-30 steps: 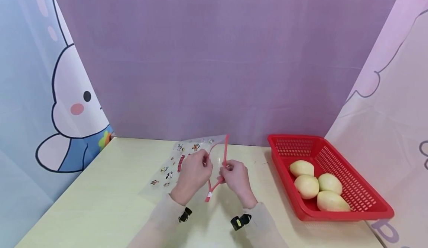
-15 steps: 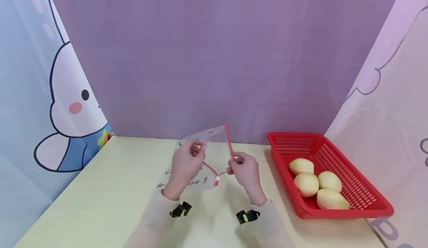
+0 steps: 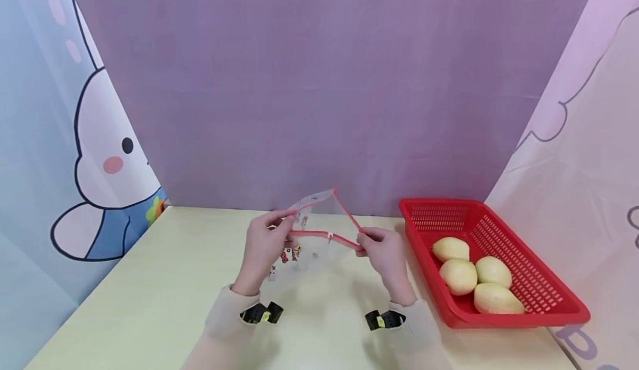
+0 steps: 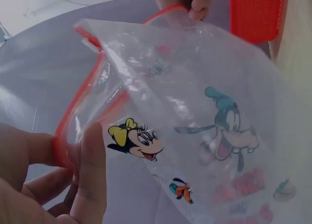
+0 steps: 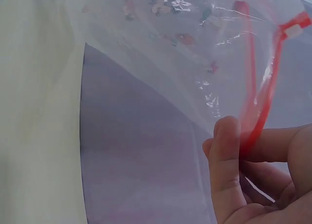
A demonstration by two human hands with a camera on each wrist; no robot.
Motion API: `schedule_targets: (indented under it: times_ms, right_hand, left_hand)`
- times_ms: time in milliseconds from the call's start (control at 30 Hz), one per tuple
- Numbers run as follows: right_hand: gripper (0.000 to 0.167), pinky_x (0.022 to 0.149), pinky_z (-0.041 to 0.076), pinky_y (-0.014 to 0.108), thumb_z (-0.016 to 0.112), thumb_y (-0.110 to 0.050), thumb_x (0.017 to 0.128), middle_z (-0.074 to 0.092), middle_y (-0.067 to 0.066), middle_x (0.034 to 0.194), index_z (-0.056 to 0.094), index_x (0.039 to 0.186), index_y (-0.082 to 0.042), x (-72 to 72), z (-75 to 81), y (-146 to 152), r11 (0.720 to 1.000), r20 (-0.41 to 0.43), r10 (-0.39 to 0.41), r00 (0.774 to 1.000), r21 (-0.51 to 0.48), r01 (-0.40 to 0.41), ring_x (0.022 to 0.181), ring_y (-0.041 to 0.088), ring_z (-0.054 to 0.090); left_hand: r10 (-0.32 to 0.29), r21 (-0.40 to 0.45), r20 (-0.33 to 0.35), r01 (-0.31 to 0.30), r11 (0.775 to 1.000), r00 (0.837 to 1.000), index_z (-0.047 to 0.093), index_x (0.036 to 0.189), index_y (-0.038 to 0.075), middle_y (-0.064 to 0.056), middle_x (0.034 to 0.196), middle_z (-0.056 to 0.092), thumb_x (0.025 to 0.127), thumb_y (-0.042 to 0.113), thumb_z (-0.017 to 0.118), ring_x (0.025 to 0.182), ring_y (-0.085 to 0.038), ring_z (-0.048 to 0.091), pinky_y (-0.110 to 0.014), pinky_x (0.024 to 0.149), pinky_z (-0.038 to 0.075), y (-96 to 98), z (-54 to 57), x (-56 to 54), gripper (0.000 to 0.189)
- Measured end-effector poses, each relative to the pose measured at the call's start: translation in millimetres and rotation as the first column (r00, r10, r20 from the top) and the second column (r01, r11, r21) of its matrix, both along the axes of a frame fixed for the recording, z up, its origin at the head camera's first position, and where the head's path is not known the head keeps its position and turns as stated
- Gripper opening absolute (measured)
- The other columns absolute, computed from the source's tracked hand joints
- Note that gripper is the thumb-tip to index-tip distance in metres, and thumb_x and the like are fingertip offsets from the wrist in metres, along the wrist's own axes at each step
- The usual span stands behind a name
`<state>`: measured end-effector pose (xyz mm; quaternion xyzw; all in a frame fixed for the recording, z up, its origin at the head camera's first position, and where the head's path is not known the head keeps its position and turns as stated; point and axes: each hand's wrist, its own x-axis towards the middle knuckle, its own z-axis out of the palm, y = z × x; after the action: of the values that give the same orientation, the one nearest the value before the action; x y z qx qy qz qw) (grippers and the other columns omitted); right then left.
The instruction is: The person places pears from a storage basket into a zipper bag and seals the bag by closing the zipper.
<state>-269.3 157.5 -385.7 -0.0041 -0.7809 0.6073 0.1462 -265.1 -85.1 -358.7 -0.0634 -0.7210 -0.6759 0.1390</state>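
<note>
A clear zip bag (image 3: pixel 319 253) with cartoon prints and a red zip edge hangs between both hands above the table, its mouth spread wide. My left hand (image 3: pixel 264 245) pinches the red edge on one side; in the left wrist view, thumb and fingers hold it by the left rim (image 4: pixel 63 141). On the opposite side, my right hand (image 3: pixel 384 253) pinches the red rim (image 5: pixel 263 107) between thumb and fingers. A white slider (image 3: pixel 330 236) sits on the near edge of the mouth. Nothing shows inside the bag.
A red plastic basket (image 3: pixel 559 309) stands at the right of the pale table (image 3: pixel 135 298), holding several pale yellow, round fruits (image 3: pixel 458 277). A purple cloth (image 3: pixel 319 92) hangs behind the table, with printed curtains on both sides.
Both hands have moved apart, the left to the left and the right to the right. The bag's mouth has widened, and the bag has turned and risen from the table.
</note>
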Motion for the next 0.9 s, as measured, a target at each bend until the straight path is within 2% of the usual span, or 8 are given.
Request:
schedule_targets:
  times_ms: [167, 367, 500, 667, 767, 900]
  right_hand:
    - [0.024, 0.078, 0.063, 0.032, 0.069, -0.010, 0.097, 0.073, 0.020, 0.097, 0.073, 0.116, 0.005, -0.8, 1.2, 11.1, 0.999, 0.048, -0.032, 0.998, 0.006, 0.032, 0.068, 0.017, 0.072]
    - [0.024, 0.085, 0.061, 0.036, 0.069, -0.011, 0.098, 0.074, 0.018, 0.098, 0.074, 0.116, 0.004, -0.7, 4.1, 18.2, 0.999, 0.067, -0.034, 0.997, 0.006, 0.034, 0.070, 0.017, 0.073]
    - [0.023, 0.082, 0.062, 0.035, 0.069, -0.010, 0.097, 0.074, 0.018, 0.096, 0.074, 0.115, 0.004, 1.4, 7.7, 18.7, 1.000, 0.065, -0.023, 0.998, 0.014, 0.022, 0.070, 0.017, 0.072]
    - [0.023, 0.075, 0.063, 0.032, 0.071, -0.010, 0.095, 0.073, 0.018, 0.096, 0.074, 0.113, 0.004, 2.7, 10.1, 15.6, 0.999, 0.065, -0.011, 0.998, 0.033, 0.009, 0.071, 0.019, 0.071]
    - [0.023, 0.078, 0.063, 0.034, 0.071, -0.010, 0.095, 0.073, 0.017, 0.099, 0.074, 0.114, 0.002, 3.4, 9.5, 13.8, 0.998, 0.061, -0.016, 0.998, 0.061, 0.012, 0.076, 0.021, 0.071]
    - [0.024, 0.082, 0.062, 0.037, 0.071, -0.012, 0.096, 0.073, 0.014, 0.102, 0.074, 0.117, -0.001, 4.6, 8.8, 11.4, 0.996, 0.057, -0.011, 0.998, 0.086, 0.006, 0.083, 0.022, 0.070]
  left_hand:
    - [-0.006, 0.054, 0.025, 0.005, 0.999, 1.000, 0.072, 0.117, -0.003, -0.017, 0.094, 0.059, 0.099, 0.007, 0.064, 0.063, -0.017, 0.067, -0.034, 0.063, 0.064, -5.1, 0.4, -1.7, 0.022]
    - [0.018, 0.017, 0.051, -0.019, 1.000, 0.999, 0.072, 0.113, -0.004, -0.017, 0.096, 0.061, 0.098, 0.009, 0.065, 0.066, -0.019, 0.069, -0.033, 0.064, 0.064, -8.7, 3.2, -1.5, 0.021]
    - [0.061, -0.103, 0.032, -0.057, 0.993, 0.998, 0.074, 0.108, -0.001, -0.013, 0.091, 0.064, 0.097, 0.011, 0.068, 0.068, -0.021, 0.068, -0.029, 0.062, 0.062, -8.5, 4.2, -2.8, 0.018]
    - [0.101, -0.243, -0.034, -0.106, 0.964, 0.994, 0.076, 0.101, 0.004, -0.010, 0.089, 0.069, 0.096, 0.014, 0.068, 0.076, -0.022, 0.061, -0.029, 0.061, 0.051, -6.4, 4.8, -5.0, 0.014]
    - [0.078, -0.231, -0.029, -0.083, 0.970, 0.997, 0.074, 0.101, 0.002, -0.012, 0.094, 0.070, 0.097, 0.015, 0.066, 0.079, -0.024, 0.062, -0.029, 0.061, 0.051, -3.7, 4.2, -5.5, 0.015]
    - [0.038, -0.179, -0.009, -0.039, 0.983, 0.999, 0.069, 0.103, 0.000, -0.014, 0.099, 0.069, 0.099, 0.014, 0.063, 0.080, -0.023, 0.067, -0.031, 0.065, 0.061, 1.5, 1.5, -6.3, 0.015]
